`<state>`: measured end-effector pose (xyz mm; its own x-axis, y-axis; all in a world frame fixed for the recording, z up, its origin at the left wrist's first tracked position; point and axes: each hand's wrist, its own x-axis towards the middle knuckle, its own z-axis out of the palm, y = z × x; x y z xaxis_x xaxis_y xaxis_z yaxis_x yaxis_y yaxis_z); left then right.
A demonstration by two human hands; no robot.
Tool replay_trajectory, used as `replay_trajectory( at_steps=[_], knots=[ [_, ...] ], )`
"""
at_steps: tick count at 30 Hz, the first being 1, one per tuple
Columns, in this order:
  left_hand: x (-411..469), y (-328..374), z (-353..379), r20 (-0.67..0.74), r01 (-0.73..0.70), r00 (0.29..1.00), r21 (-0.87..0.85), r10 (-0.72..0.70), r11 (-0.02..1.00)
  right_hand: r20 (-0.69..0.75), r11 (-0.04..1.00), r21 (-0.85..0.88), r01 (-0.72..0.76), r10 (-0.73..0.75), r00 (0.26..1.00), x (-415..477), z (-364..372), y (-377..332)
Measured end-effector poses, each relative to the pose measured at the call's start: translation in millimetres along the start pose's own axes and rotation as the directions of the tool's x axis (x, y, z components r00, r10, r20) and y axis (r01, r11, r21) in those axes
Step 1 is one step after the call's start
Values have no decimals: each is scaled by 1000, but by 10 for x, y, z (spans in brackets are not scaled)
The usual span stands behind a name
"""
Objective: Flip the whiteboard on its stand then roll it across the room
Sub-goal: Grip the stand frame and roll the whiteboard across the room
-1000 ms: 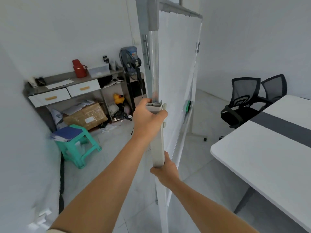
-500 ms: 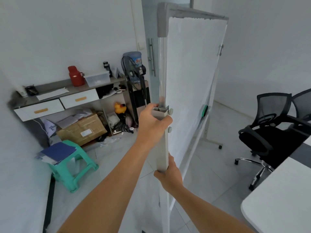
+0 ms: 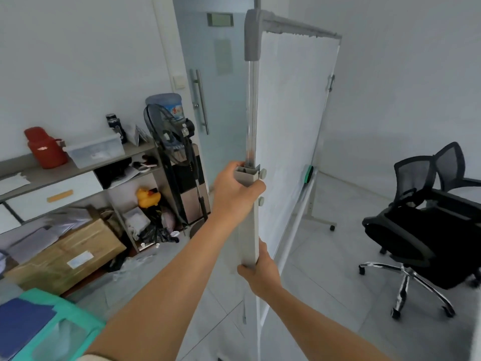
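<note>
The whiteboard (image 3: 289, 131) stands upright on its wheeled stand, seen edge-on from its near end, its white face turned to the right. The stand's near post (image 3: 250, 222) is a pale grey square tube right in front of me. My left hand (image 3: 234, 191) is wrapped around the top of that post, just under the board's pivot knob. My right hand (image 3: 260, 272) grips the same post lower down. A green eraser (image 3: 309, 173) rests on the marker tray. The far foot with its caster (image 3: 331, 227) stands on the tiled floor.
Two black mesh office chairs (image 3: 426, 217) stand at the right. At the left are a shelf unit (image 3: 78, 175), a cardboard box (image 3: 65, 254), a teal stool (image 3: 54, 332) and a standing fan (image 3: 171, 157). A frosted glass door (image 3: 216, 100) is behind the board.
The view has swung right to left: the white table at the right has left the frame and the chairs have shifted right. The board shows more of its face. Both hands keep their grip.
</note>
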<state>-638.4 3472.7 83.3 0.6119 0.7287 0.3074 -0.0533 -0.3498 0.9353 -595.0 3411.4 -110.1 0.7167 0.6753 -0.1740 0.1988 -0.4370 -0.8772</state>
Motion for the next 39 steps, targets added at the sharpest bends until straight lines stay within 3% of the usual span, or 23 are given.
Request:
replay_trajectory(
  at_steps=[6,24,39],
  knots=[
    [1010,-366,-163,59,15,998,6,-16,1000,-25,999,-6,-43,43,999,995,192,-316],
    [3879,-1365,-751,194,100,976,-4,-97,995,0,991,-126,47,-47,999,3720,860,-1138],
    [5879,-2096,-1254,341,102,937,-54,-78,993,-135,992,-118,-54,37,990,5536,1488,-1909]
  ],
)
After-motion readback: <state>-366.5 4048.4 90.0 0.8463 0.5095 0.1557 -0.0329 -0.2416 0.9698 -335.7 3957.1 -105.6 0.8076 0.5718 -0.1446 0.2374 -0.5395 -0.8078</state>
